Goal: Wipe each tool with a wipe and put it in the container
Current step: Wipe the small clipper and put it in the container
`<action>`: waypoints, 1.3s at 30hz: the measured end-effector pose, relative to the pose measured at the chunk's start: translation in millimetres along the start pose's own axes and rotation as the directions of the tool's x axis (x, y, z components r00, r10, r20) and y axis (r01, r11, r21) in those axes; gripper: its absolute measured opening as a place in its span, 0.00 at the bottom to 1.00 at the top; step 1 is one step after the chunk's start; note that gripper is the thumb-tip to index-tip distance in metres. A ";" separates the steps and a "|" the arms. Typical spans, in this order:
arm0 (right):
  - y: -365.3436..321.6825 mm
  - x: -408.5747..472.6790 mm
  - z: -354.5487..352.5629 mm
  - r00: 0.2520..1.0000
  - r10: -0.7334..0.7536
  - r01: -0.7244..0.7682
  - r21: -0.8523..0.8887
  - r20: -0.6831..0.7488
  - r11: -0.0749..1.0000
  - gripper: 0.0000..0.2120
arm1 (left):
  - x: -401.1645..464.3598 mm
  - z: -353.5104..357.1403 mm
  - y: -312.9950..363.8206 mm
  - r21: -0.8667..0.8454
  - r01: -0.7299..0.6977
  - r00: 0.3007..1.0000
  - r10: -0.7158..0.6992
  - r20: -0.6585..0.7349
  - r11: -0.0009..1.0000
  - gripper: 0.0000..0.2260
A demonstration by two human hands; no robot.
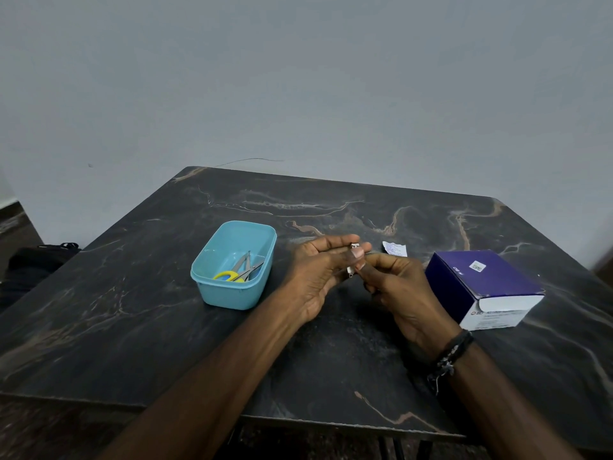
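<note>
Fingers (pixel 360 249) of both hands pinching small metal tool (pixel 352 260) mid-wipe, wipe itself not discernible; scissors (pixel 237 273) already in blue container (pixel 212 293), torn wrapper (pixel 394 249) beside box (pixel 481 287).

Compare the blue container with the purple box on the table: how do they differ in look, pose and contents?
The blue container is light blue plastic with rounded corners; the purple box is dark purple and white card with sharp edges. The container stands open-topped, showing scissors inside; what the box holds cannot be seen. The container sits left of the hands, the box right. Both rest on the dark marbled table.
</note>
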State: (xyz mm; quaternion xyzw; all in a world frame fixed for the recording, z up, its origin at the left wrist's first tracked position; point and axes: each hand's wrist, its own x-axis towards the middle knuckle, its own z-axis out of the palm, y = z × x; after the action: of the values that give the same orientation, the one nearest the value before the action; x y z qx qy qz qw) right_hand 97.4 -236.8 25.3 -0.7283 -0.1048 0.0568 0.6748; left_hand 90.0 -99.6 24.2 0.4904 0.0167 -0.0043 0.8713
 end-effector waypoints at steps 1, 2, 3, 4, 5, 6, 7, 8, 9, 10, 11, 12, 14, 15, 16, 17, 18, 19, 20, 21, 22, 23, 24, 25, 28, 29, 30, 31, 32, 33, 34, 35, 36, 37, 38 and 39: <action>0.0 -0.2 0.0 1.000 -0.004 0.004 0.005 -0.006 1.000 0.09 | 0.0 0.7 0.3 -0.008 0.000 1.000 0.000 0.001 1.000 0.09; 0.0 -0.1 0.1 1.000 -0.004 0.004 0.009 -0.005 1.000 0.09 | 0.4 1.4 0.3 -0.010 -0.006 1.000 0.006 -0.001 1.000 0.08; 0.2 0.0 0.3 1.000 -0.001 0.001 0.005 0.002 1.000 0.08 | 0.5 2.1 0.4 -0.012 -0.012 1.000 0.012 -0.008 1.000 0.08; 0.4 -0.1 0.8 1.000 0.006 -0.005 -0.011 0.019 1.000 0.08 | 1.2 2.1 0.1 -0.013 -0.021 1.000 0.021 -0.019 1.000 0.08; 0.4 -0.5 1.2 0.999 0.016 -0.014 -0.036 0.043 0.999 0.08 | 2.1 1.8 -0.3 -0.017 -0.030 0.999 0.030 -0.032 0.999 0.07; 0.8 -0.9 1.8 0.997 0.025 -0.020 -0.066 0.075 0.998 0.08 | 2.9 1.3 -0.5 -0.022 -0.040 0.998 0.038 -0.045 0.999 0.07; 1.3 -1.2 2.7 0.994 0.030 -0.021 -0.092 0.106 0.996 0.08 | 3.5 0.8 -0.5 -0.026 -0.046 0.998 0.045 -0.053 0.999 0.07; 1.6 -1.3 3.2 0.992 0.032 -0.019 -0.107 0.123 0.994 0.08 | 4.1 0.2 -0.8 -0.025 -0.049 0.997 0.047 -0.056 0.998 0.07; 1.6 -1.4 3.7 0.992 0.029 -0.016 -0.108 0.122 0.994 0.08 | 4.4 -0.4 -1.2 -0.022 -0.048 0.997 0.047 -0.055 0.999 0.07; 1.3 -1.3 3.7 0.994 0.024 -0.014 -0.096 0.102 0.995 0.08 | 4.4 -0.4 -1.6 -0.018 -0.043 0.998 0.042 -0.048 0.999 0.07; 0.9 -1.1 3.2 0.997 0.020 -0.015 -0.075 0.072 0.997 0.08 | 3.8 -0.2 -1.8 -0.018 -0.033 0.999 0.033 -0.036 0.999 0.07; 0.5 -0.6 2.6 0.999 0.017 -0.015 -0.051 0.039 0.999 0.09 | 3.2 0.4 -2.2 -0.018 -0.023 1.000 0.023 -0.019 1.000 0.07; 0.1 0.0 0.6 1.000 0.007 -0.007 -0.026 -0.004 1.000 0.11 | 2.5 1.9 -3.7 -0.010 -0.011 1.000 0.011 0.005 1.000 0.07; -0.1 -0.1 0.3 1.000 0.004 -0.005 -0.020 -0.010 1.000 0.11 | 2.3 2.3 -4.0 -0.008 -0.008 1.000 0.008 0.010 1.000 0.07; -0.1 -0.3 0.3 1.000 0.006 -0.006 -0.009 -0.006 1.000 0.11 | 2.0 2.4 -3.9 -0.010 -0.006 1.000 0.006 0.012 1.000 0.07; -0.2 -0.8 0.4 1.000 0.013 -0.013 0.005 0.004 1.000 0.10 | 2.0 1.9 -3.2 -0.014 -0.003 1.000 0.003 0.011 1.000 0.07; -0.6 -0.8 0.5 1.000 0.023 -0.024 0.017 0.016 1.000 0.10 | 2.5 1.5 -2.4 -0.018 0.000 1.000 0.000 0.008 1.000 0.07; -1.2 -0.9 0.7 0.999 0.034 -0.035 0.024 0.024 0.999 0.09 | 2.6 1.1 -1.5 -0.018 0.002 1.000 -0.002 0.007 1.000 0.07; -1.7 -0.7 0.6 0.999 0.041 -0.042 0.026 0.026 0.999 0.09 | 2.5 1.0 -0.7 -0.016 0.003 1.000 -0.003 0.005 1.000 0.07; -2.1 -0.4 0.8 0.999 0.043 -0.044 0.026 0.023 0.999 0.09 | 2.5 0.5 -0.4 -0.012 0.000 1.000 0.000 0.003 1.000 0.06; -1.8 0.2 0.6 0.999 0.038 -0.039 0.029 0.012 0.999 0.09 | 2.6 0.6 -0.8 -0.007 -0.006 1.000 0.006 0.003 1.000 0.06; -1.3 0.9 0.0 1.000 0.031 -0.031 0.035 -0.005 0.999 0.09 | 2.3 1.1 -1.5 0.005 -0.012 1.000 0.012 0.004 1.000 0.06; -0.8 1.3 -0.8 0.999 0.025 -0.025 0.042 -0.022 0.999 0.08 | 1.4 1.8 -2.2 0.019 -0.018 1.000 0.018 0.008 1.000 0.06; -0.2 1.6 -1.6 0.999 0.021 -0.020 0.050 -0.033 0.999 0.08 | 0.5 2.3 -2.8 0.032 -0.023 1.000 0.023 0.013 0.999 0.06; 1.2 2.0 -3.8 1.000 0.015 -0.013 0.080 -0.024 0.997 0.08 | -1.9 2.2 -2.7 0.039 -0.025 0.999 0.023 0.039 0.999 0.06; 1.1 2.0 -4.1 1.000 0.017 -0.016 0.094 -0.012 0.995 0.08 | -2.1 1.4 -1.7 0.026 -0.020 0.998 0.019 0.052 0.999 0.06; 0.8 2.1 -4.4 1.000 0.021 -0.021 0.110 0.006 0.994 0.08 | -1.9 0.5 -0.9 0.006 -0.012 0.998 0.012 0.067 1.000 0.06; 0.1 2.0 -4.6 0.999 0.025 -0.029 0.128 0.031 0.991 0.08 | -1.8 -0.1 0.3 -0.018 -0.002 0.996 0.004 0.084 1.000 0.06; -0.6 1.4 -4.8 0.998 0.032 -0.040 0.141 0.062 0.989 0.08 | -1.6 -0.4 1.4 -0.044 0.008 0.995 -0.004 0.100 0.999 0.06; -1.7 0.6 -4.9 0.995 0.040 -0.054 0.145 0.096 0.988 0.08 | -1.2 -0.7 2.6 -0.068 0.017 0.993 -0.009 0.116 0.998 0.06; -2.8 -0.7 -4.7 0.990 0.048 -0.066 0.143 0.130 0.988 0.08 | -1.0 -0.6 3.8 -0.085 0.022 0.991 -0.011 0.131 0.996 0.07; -3.5 -1.9 -4.6 0.986 0.050 -0.073 0.140 0.160 0.987 0.08 | -1.0 -0.5 4.8 -0.095 0.024 0.989 -0.010 0.146 0.995 0.09; -4.2 -2.5 -4.2 0.982 0.045 -0.072 0.143 0.183 0.987 0.08 | -0.9 -0.4 5.4 -0.105 0.026 0.987 -0.009 0.163 0.994 0.10; -5.1 -2.7 -3.8 0.981 0.033 -0.063 0.155 0.192 0.986 0.07 | -1.1 -0.5 5.6 -0.119 0.031 0.983 -0.009 0.182 0.992 0.11; -6.0 -2.7 -3.8 0.982 0.020 -0.054 0.178 0.185 0.982 0.07 | -1.2 -0.7 5.5 -0.136 0.041 0.980 -0.013 0.200 0.990 0.11; -6.8 -2.1 -4.2 0.986 0.010 -0.046 0.211 0.167 0.976 0.07 | -1.6 -0.7 5.4 -0.149 0.053 0.976 -0.019 0.218 0.987 0.11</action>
State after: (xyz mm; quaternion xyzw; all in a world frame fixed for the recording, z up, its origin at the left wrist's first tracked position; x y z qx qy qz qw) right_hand 95.8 -240.8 32.2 -0.6455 -0.1432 0.1377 0.7375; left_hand 88.5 -96.1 28.5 0.4181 -0.0689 -0.0720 0.9029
